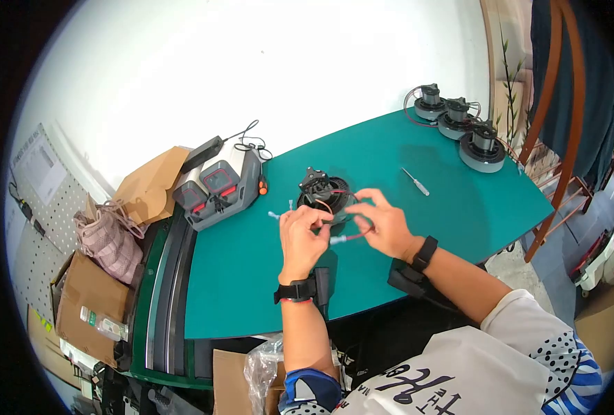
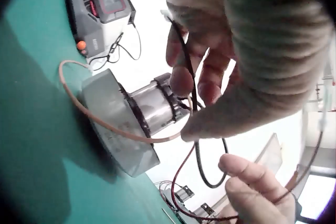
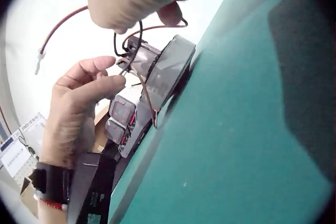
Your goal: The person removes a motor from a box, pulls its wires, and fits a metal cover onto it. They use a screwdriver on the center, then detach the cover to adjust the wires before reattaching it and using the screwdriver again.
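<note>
On the green table, a motor with a round grey housing (image 2: pixel 113 119) sits in front of my hands; thin wires run from it. My left hand (image 1: pixel 301 238) pinches a black wire (image 2: pixel 186 50) between thumb and fingertips, with a brown wire (image 2: pixel 100 123) running up to the same thumb. To its right, my right hand (image 1: pixel 388 227) grips a red wire (image 1: pixel 357 236). That wire's free end carries a pale terminal (image 3: pixel 39 62), which sticks out beyond the hand. Between the hands the black wire hangs in a loop in the left wrist view.
A dual battery charger (image 1: pixel 238 181) stands at the back left beside a cardboard piece (image 1: pixel 151 183). To the right lies a screwdriver (image 1: pixel 418 183). Three similar motors (image 1: pixel 483 160) stand near the far right edge of the table (image 1: pixel 251 290).
</note>
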The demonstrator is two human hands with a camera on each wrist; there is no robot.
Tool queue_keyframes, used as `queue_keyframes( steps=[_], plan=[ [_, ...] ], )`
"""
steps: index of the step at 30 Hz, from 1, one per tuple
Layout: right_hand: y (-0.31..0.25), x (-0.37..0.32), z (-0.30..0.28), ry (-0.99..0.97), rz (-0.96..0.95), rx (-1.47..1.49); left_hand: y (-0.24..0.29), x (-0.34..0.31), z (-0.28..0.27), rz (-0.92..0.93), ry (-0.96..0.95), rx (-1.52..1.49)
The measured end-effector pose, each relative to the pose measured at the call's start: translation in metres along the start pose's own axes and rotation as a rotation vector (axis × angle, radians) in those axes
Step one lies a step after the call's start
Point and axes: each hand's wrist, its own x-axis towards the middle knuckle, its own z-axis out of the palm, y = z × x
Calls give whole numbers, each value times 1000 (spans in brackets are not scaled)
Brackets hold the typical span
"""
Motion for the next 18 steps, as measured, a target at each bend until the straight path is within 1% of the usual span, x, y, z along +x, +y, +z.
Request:
queue_keyframes(
  steps=[1, 2, 3, 4, 6, 7, 8, 10, 11, 12, 13, 14, 15, 16, 18],
  plan=[
    [-3, 2, -1, -2, 0, 2, 4, 3, 0, -99, -69, -189],
    [-7, 4, -2, 72, -7, -70, 10, 6, 0, -199, -139, -379],
    [-11, 4, -4, 144, -15, -142, 19, 10, -4, -228, -156, -375],
    [-15, 4, -5, 136, -13, -140, 24, 12, -4, -236, -156, -375],
    [-21, 5, -6, 132, -191, -150, 27, 18, -3, -200, -130, -493],
    [-13, 4, -4, 87, -258, -123, 25, 20, -3, -171, -146, -536],
    [-6, 3, -1, 91, -261, -122, 23, 21, -2, -168, -144, -532],
    [-1, 1, 1, 13, -205, -56, 23, 23, -1, -329, -29, -888],
    [1, -1, 0, 18, -204, -52, 25, 23, -1, -336, 128, -953],
    [-6, 1, -5, -49, -24, 51, 21, 23, 1, -396, 305, -992],
    [-10, 2, -7, -118, 153, 155, 16, 20, -1, -513, 417, -1064],
    [-11, 3, -7, -115, 150, 162, 13, 16, -4, -629, 533, -1134],
    [-12, 3, -8, -112, 233, 268, 3, 10, 1, -676, 623, -1160],
    [-12, 3, -8, -109, 316, 374, -4, 5, 2, -673, 622, -1153],
    [-10, 4, -6, -116, 298, 392, -14, -2, 2, -836, 541, -1642]
  ],
)
